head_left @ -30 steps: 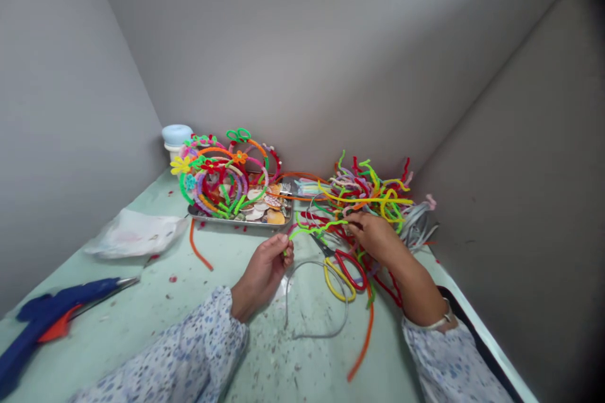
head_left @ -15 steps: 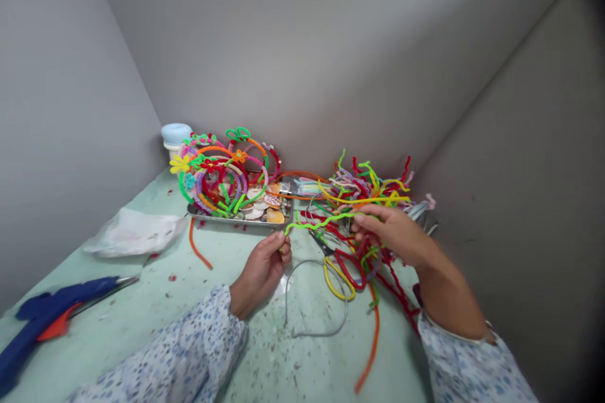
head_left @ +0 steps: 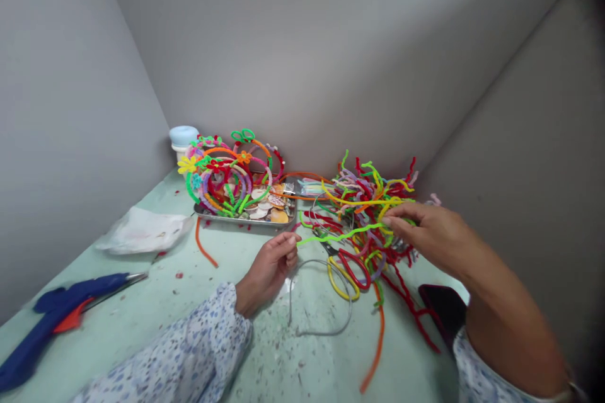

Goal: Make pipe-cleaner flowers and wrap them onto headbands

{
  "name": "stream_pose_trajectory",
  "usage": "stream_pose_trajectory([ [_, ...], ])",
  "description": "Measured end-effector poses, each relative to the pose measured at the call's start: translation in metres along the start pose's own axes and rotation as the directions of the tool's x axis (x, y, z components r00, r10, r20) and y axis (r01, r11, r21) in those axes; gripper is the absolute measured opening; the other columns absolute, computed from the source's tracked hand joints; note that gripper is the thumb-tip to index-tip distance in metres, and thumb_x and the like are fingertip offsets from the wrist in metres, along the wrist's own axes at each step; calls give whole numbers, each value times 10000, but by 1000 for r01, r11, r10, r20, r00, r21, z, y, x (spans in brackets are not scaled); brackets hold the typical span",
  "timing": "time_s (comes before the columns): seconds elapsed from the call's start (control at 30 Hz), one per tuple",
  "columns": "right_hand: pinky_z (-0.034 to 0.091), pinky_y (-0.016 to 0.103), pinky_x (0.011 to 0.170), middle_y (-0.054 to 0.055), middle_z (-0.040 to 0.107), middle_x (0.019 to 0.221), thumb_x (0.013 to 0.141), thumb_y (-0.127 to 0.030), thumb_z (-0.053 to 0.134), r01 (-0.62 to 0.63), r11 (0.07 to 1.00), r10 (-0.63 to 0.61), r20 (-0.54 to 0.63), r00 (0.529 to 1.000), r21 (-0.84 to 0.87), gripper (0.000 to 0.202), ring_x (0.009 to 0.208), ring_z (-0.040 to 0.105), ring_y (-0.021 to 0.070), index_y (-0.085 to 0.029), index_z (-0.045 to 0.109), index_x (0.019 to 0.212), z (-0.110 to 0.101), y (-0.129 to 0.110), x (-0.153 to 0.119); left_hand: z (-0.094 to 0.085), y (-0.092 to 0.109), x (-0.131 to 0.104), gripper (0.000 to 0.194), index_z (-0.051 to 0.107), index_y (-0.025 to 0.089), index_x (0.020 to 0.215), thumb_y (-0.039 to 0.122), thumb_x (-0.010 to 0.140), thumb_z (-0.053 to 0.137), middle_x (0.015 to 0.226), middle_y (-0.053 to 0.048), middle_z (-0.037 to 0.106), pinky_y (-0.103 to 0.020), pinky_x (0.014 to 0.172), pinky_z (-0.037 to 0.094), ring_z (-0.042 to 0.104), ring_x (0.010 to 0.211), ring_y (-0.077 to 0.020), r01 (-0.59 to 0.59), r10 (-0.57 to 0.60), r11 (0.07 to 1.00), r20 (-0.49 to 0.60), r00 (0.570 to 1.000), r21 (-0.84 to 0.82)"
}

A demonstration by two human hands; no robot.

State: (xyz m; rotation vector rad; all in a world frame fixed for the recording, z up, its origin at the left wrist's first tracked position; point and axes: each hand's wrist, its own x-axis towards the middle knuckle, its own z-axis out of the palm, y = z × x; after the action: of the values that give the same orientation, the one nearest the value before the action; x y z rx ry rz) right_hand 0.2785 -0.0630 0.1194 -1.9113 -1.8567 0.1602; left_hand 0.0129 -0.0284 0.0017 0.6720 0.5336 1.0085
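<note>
A bright green pipe cleaner (head_left: 341,237) stretches, slightly wavy, between my two hands above the table. My left hand (head_left: 271,264) pinches its left end. Farther right, the fingers of my right hand (head_left: 420,227) are closed on the other end, beside a tangled heap of coloured pipe cleaners (head_left: 363,186). Under the green strand lie scissors (head_left: 360,269) with red and yellow handles. A bare grey headband (head_left: 326,332) rests on the table just right of my left hand.
Finished colourful headbands (head_left: 227,164) stand in a metal tray (head_left: 246,220) with flat decorated pieces. At left are a blue glue gun (head_left: 61,302) and a plastic bag (head_left: 144,231). A dark phone (head_left: 442,308) lies at right; a blue-lidded container (head_left: 184,136) stands behind. Grey walls enclose the table.
My right hand has moved right, drawing the green pipe cleaner straighter and uncovering the dark phone. My left hand keeps its pinch. The whole view has shifted slightly.
</note>
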Motion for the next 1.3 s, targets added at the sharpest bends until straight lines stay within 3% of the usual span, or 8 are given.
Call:
stream_pose_trajectory([
  [0.27,402,306,498,48,705,720,683,-470,668,99,971,-75,118,990,-217,250,558,604,204,-291,720,849,-4,11,-20,0,0,-2,201,590,133,836,255,719,697,549,54,402,-184,485,246,354,488,-40,15,-17,998,34,999,59],
  [0.37,465,398,682,110,706,920,602,-569,708,165,966,-164,19,986,-200,501,790,636,294,-254,706,991,-5,-9,-26,-1,0,-2,183,591,134,832,252,730,685,538,57,394,-191,475,216,342,484,-42,21,-26,995,49,998,93],
  [0.53,439,397,812,82,700,989,749,-476,626,265,964,-264,51,963,-6,315,921,622,285,-275,700,979,26,-57,-28,0,0,-3,173,583,139,839,269,759,664,549,56,394,-194,462,186,334,478,-42,18,-28,989,73,997,144],
  [0.67,438,307,628,51,713,829,762,-409,621,186,968,-228,275,934,169,277,715,629,212,-243,686,973,68,-75,-18,0,1,-3,177,573,134,817,280,770,660,563,54,404,-183,460,197,334,472,-35,10,-20,988,68,998,152],
  [0.77,391,251,531,15,675,669,799,-342,558,126,937,-256,393,883,327,187,599,579,154,-211,680,742,87,-74,-8,-1,0,-2,189,564,133,802,288,766,667,558,57,405,-173,451,201,330,459,-31,16,-24,990,62,998,140],
  [0.87,409,234,527,3,650,614,823,-354,516,-84,834,-230,482,846,546,246,536,552,121,-182,651,710,99,-65,-2,-2,0,-1,207,578,132,828,317,777,655,594,40,451,-163,455,241,366,475,-33,11,-16,994,43,999,109],
  [1.0,401,211,492,-1,630,585,788,-386,566,-327,646,-147,533,833,690,247,484,541,96,-150,639,772,119,-52,4,-2,1,-1,258,610,128,975,298,784,648,739,-8,557,-163,521,342,446,547,-40,4,-7,998,41,999,68],
  [1.3,269,172,370,0,623,549,805,-508,538,-447,492,-278,621,733,747,401,405,490,67,-121,640,831,140,-42,6,-5,-5,5,185,626,127,881,204,729,699,614,31,532,-152,504,334,435,496,-31,-67,76,992,-90,993,104],
])
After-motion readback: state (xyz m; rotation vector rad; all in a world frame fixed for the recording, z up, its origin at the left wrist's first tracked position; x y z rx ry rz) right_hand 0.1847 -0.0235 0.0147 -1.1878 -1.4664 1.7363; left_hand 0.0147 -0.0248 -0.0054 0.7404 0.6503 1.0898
